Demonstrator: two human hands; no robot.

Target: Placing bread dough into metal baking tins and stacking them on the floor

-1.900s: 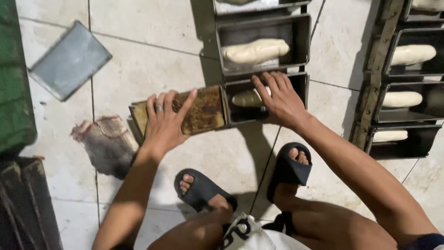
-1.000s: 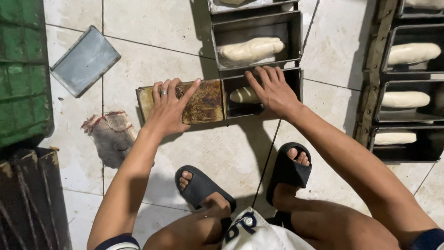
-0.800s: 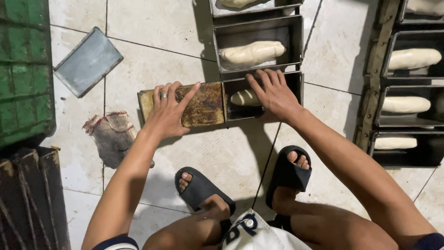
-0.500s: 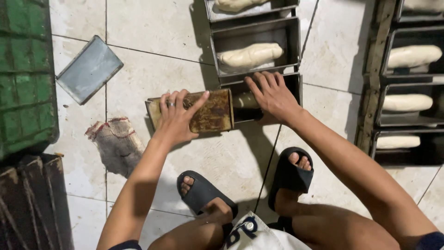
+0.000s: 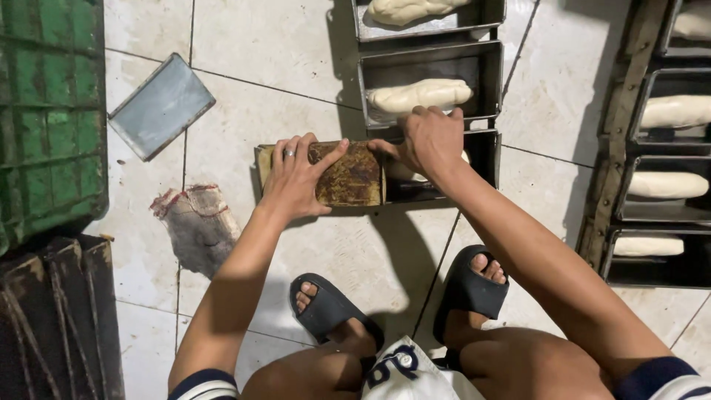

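The left hand [image 5: 296, 178] lies flat and spread on the brown, stained sliding lid [image 5: 348, 175] of a dark loaf tin [image 5: 485, 159] that stands on the tiled floor [image 5: 281, 44] just ahead of the person's feet. The fingers [image 5: 302, 146] reach over the lid's far edge and the thumb [image 5: 331, 157] is stretched along its top; a ring shows on one finger. This grip is open, pressing on the lid rather than closed round it. The lid covers the left part of the tin, while the right part is uncovered.

The right hand [image 5: 428, 141] sits at the uncovered part, its fingers curled down over the tin's far rim and over the pale dough [image 5: 404, 172] inside. It touches the tin, but whether the fingers clasp the rim or only rest on it cannot be told.

Just beyond stands a second open tin [image 5: 489, 74] with a long dough log [image 5: 418, 95], and a third tin [image 5: 489, 15] lies beyond that. At the right a rack [image 5: 618, 148] carries more tins of dough. To the left lie a loose grey metal lid [image 5: 161, 105], a dirty rag [image 5: 196, 226] and a green crate [image 5: 44, 111]. Two black sandals [image 5: 470, 292] show on the person's feet.
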